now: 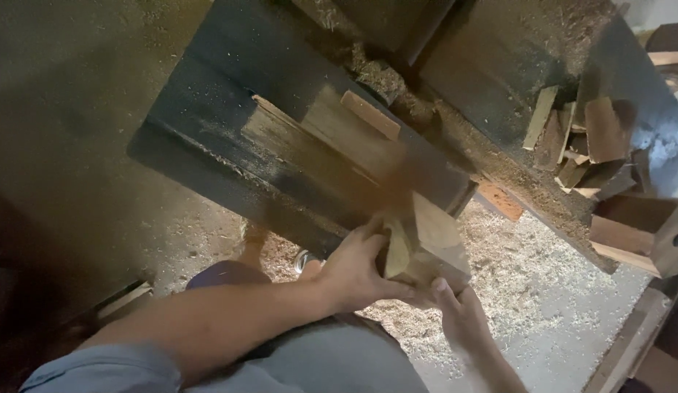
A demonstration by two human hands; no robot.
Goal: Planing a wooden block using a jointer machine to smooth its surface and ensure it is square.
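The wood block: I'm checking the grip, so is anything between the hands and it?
Nothing visible. The left hand grips the wood block from its left side, and the right hand touches it from below, fingers directly on the wood. The block sits at the edge of the dark machine table.

Head view, looking down at a dark machine table (208, 138) dusted w/ sawdust. Left hand (353, 273) and right hand (463, 316) both grip a pale wood block (430, 244) at the table's near edge; left fingers wrap its left side, right fingers come up from below. Block is motion-blurred, exact shape hard to tell. Flat wooden boards (332, 142) lie on the table just beyond it, w/ a small reddish strip (370, 114) on top. Far right: pile of wood offcuts (586, 145). Sawdust heap (521, 269) on the floor, near right. Bare left forearm (208, 327) crosses from lower left.
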